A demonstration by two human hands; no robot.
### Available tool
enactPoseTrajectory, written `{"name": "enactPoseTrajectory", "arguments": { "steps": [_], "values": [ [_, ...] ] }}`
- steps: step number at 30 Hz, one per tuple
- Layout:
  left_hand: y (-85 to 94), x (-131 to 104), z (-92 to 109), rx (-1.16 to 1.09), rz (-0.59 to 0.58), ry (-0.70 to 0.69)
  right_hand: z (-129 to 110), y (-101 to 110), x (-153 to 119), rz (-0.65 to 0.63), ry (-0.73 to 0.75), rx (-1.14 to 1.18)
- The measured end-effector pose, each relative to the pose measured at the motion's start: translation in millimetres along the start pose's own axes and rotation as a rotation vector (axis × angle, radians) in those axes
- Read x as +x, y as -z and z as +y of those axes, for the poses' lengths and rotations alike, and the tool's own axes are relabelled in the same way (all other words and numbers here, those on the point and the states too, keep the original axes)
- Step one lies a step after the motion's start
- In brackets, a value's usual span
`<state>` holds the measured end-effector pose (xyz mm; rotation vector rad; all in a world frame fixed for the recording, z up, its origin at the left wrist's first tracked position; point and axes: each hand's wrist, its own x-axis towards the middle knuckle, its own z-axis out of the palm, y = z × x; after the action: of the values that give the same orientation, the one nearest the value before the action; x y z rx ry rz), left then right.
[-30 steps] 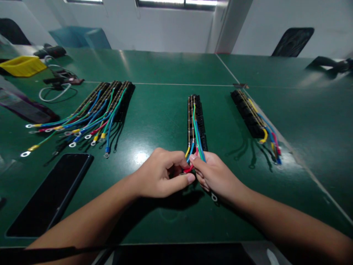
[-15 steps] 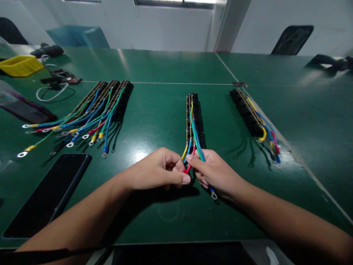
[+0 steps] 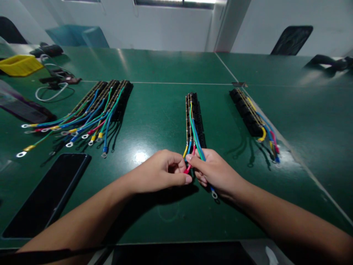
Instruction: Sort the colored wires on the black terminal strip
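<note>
A black terminal strip [image 3: 199, 114] with brass-coloured rails lies upright in the view at the middle of the green table. Yellow, blue, red and green wires leave its near end. My left hand [image 3: 162, 171] pinches the end of the red wire [image 3: 189, 168] between thumb and curled fingers. Beside it, my right hand [image 3: 213, 167] is closed around the green and blue wires [image 3: 197, 138], its thumb near the red wire. Below the right hand a ring terminal [image 3: 214, 195] pokes out. The fingertips of both hands are almost touching.
Several wired strips [image 3: 121, 92] lie at the left, their ring terminals toward me. Another wired strip [image 3: 246, 112] is at the right. A phone [image 3: 48, 195], a plastic bag [image 3: 24, 105], a yellow tray [image 3: 22, 65] and a cable [image 3: 52, 99] are on the left.
My left hand's fingers have shifted slightly around the red wire's end, the thumb a little to the right. My right hand keeps its grip on the wires.
</note>
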<state>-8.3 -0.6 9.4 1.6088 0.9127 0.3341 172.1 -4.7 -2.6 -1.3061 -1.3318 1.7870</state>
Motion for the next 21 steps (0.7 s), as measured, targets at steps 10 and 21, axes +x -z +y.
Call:
{"name": "enactPoseTrajectory", "arguments": {
  "steps": [10, 21],
  "values": [
    [-4.6, 1.4, -1.8, -0.088, 0.044, 0.010, -0.6, -2.9, -0.2, 0.008, 0.020, 0.004],
    [0.5, 2.0, -3.2, -0.191, -0.039, 0.075, -1.9, -7.2, 0.5, 0.061, 0.013, -0.085]
  ]
}}
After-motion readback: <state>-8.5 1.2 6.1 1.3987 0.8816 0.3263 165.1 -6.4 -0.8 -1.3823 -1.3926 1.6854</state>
